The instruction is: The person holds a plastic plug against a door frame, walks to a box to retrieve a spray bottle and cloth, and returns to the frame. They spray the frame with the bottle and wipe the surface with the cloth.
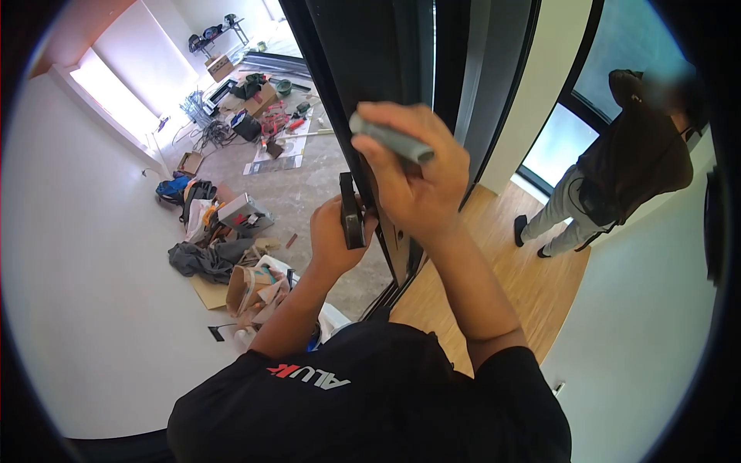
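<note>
My right hand [421, 174] is raised in front of a dark-framed door [370, 69], its fingers closed around a short grey cylinder [397, 143]. What the cylinder belongs to cannot be made out. Lower and to the left, my left hand [332, 239] is closed around a black bar-shaped piece [353, 220] that looks like a door handle, at the edge of the door. Some of the left fingers are hidden behind this piece. Below both hands, a lock plate [400, 239] shows on the door's narrow edge.
Another person [625, 162] stands at the right on the wooden floor [471, 285], near a window. Beyond the door at the left, tools and cables [282, 119] lie on the concrete floor. Bags, a metal case [245, 214] and an open cardboard box [251, 289] line the white wall.
</note>
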`<action>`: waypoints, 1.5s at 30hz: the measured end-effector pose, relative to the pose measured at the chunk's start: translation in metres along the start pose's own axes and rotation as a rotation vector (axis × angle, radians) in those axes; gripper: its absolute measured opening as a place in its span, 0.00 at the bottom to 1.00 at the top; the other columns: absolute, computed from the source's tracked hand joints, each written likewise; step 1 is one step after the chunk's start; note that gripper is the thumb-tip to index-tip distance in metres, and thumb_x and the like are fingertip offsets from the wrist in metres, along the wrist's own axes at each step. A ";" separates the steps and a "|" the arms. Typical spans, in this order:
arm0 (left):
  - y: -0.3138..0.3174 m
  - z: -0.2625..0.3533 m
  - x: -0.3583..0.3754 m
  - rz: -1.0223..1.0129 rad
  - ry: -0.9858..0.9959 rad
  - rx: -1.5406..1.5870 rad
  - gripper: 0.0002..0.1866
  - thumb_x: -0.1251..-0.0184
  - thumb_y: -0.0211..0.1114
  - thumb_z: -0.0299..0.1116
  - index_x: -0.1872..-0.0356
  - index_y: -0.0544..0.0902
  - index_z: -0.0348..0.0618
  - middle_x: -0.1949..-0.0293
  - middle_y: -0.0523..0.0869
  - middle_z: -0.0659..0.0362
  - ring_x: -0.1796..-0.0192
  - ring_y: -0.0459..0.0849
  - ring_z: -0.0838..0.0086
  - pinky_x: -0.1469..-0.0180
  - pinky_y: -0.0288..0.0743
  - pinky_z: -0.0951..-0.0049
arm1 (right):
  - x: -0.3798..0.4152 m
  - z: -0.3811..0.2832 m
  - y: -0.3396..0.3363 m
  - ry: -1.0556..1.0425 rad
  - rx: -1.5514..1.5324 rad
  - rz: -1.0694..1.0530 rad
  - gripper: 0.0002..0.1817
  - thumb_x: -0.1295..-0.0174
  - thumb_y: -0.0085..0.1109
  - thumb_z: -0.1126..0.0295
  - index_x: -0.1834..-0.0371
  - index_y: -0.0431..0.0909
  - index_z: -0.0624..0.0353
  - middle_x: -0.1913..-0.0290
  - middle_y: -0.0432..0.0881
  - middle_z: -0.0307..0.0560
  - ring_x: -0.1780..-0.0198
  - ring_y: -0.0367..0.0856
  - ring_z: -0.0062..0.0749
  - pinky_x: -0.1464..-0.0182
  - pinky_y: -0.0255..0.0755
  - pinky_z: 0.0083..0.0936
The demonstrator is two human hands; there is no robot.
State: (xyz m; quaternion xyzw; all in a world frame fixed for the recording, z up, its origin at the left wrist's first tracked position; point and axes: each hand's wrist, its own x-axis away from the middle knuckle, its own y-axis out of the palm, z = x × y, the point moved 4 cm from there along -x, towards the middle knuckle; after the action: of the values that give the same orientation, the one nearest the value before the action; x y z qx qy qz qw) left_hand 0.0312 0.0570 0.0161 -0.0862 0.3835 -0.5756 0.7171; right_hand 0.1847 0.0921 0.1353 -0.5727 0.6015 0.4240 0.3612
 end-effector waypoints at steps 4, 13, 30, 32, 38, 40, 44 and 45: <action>0.001 -0.004 -0.003 0.023 0.046 0.027 0.08 0.47 0.73 0.28 0.66 0.86 0.39 0.74 0.83 0.51 0.71 0.85 0.52 0.65 0.78 0.60 | 0.023 0.007 -0.002 -0.066 0.020 -0.018 0.13 0.37 0.73 0.76 0.50 0.87 0.64 0.60 0.88 0.50 0.63 0.86 0.28 0.61 0.77 0.20; -0.003 0.007 -0.005 0.036 0.067 0.003 0.08 0.46 0.74 0.29 0.68 0.84 0.38 0.74 0.84 0.52 0.70 0.86 0.53 0.64 0.78 0.60 | 0.025 0.006 -0.002 -0.010 -0.002 -0.044 0.14 0.38 0.74 0.75 0.49 0.86 0.64 0.58 0.90 0.53 0.62 0.87 0.36 0.60 0.79 0.26; 0.000 0.003 -0.005 0.017 0.032 0.004 0.07 0.47 0.73 0.28 0.67 0.87 0.39 0.74 0.84 0.53 0.72 0.86 0.56 0.65 0.77 0.62 | 0.020 0.004 -0.007 0.026 0.098 -0.033 0.12 0.36 0.73 0.75 0.50 0.86 0.64 0.59 0.89 0.52 0.63 0.86 0.28 0.63 0.77 0.19; 0.003 0.002 -0.007 0.045 0.043 -0.004 0.07 0.47 0.73 0.28 0.66 0.88 0.40 0.74 0.84 0.53 0.72 0.85 0.56 0.65 0.77 0.62 | 0.011 0.002 -0.005 -0.009 0.112 -0.015 0.12 0.36 0.73 0.75 0.50 0.86 0.64 0.59 0.89 0.51 0.64 0.85 0.28 0.64 0.76 0.19; 0.000 0.004 -0.008 0.030 0.048 -0.011 0.08 0.47 0.72 0.27 0.65 0.89 0.40 0.73 0.85 0.52 0.70 0.87 0.55 0.63 0.79 0.61 | 0.010 -0.003 -0.002 -0.013 0.138 -0.005 0.12 0.37 0.73 0.75 0.51 0.85 0.63 0.60 0.87 0.50 0.66 0.85 0.33 0.65 0.77 0.22; 0.001 0.004 -0.005 0.019 0.039 -0.021 0.08 0.47 0.73 0.27 0.65 0.89 0.40 0.72 0.85 0.52 0.69 0.87 0.54 0.62 0.79 0.61 | 0.012 -0.005 -0.004 0.025 0.154 -0.010 0.13 0.37 0.73 0.74 0.51 0.84 0.63 0.61 0.87 0.50 0.66 0.85 0.36 0.64 0.78 0.24; 0.000 0.004 -0.005 0.021 0.035 -0.021 0.08 0.47 0.73 0.27 0.64 0.89 0.40 0.72 0.85 0.52 0.68 0.87 0.53 0.62 0.79 0.60 | 0.014 -0.007 -0.004 0.040 0.188 -0.018 0.13 0.36 0.73 0.74 0.51 0.84 0.62 0.62 0.86 0.49 0.67 0.85 0.36 0.65 0.78 0.24; 0.001 0.004 -0.005 0.033 0.046 -0.003 0.09 0.47 0.73 0.27 0.64 0.89 0.41 0.72 0.86 0.52 0.68 0.87 0.53 0.62 0.78 0.60 | 0.016 -0.007 -0.004 0.049 0.192 -0.018 0.13 0.36 0.73 0.74 0.51 0.84 0.62 0.62 0.86 0.48 0.68 0.85 0.36 0.65 0.78 0.25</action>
State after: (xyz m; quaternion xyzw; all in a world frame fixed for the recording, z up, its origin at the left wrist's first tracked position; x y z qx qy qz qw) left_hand 0.0342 0.0604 0.0212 -0.0677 0.4019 -0.5649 0.7174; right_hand 0.1878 0.0798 0.1229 -0.5510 0.6427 0.3473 0.4033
